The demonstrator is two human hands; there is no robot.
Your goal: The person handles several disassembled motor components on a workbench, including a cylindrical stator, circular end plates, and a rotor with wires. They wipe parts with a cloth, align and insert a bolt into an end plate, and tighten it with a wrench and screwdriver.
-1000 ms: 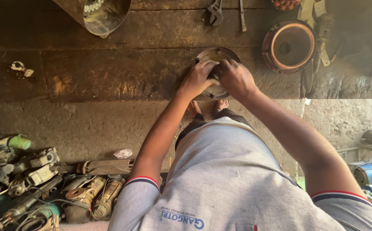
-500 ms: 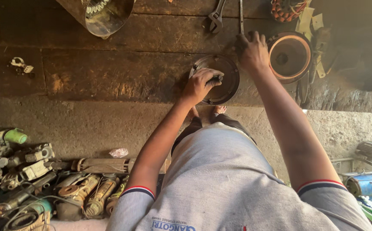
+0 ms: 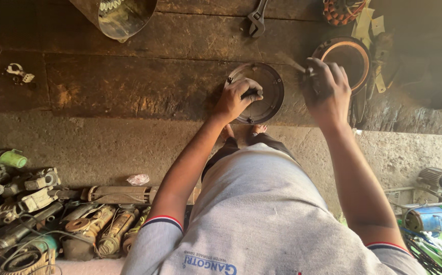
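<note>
Dark, greasy metal: a round shallow cover plate (image 3: 261, 91) lies at the near edge of the worn wooden workbench (image 3: 129, 76), and the left hand (image 3: 237, 98) is clamped on its rim, fingers curled over, thumb pressed inside. The right hand (image 3: 326, 90) is clenched around a thin tool with a pale tip (image 3: 296, 65), just right of the plate; its handle is buried in the fist, so what kind it is stays hard to tell. Beyond sits a rusty orange-rimmed round housing (image 3: 344, 57), partly hidden by the knuckles. An adjustable wrench (image 3: 255, 19) is cut off by the top edge. Old power tools (image 3: 32, 214) are heaped on the floor, bottom left.
</note>
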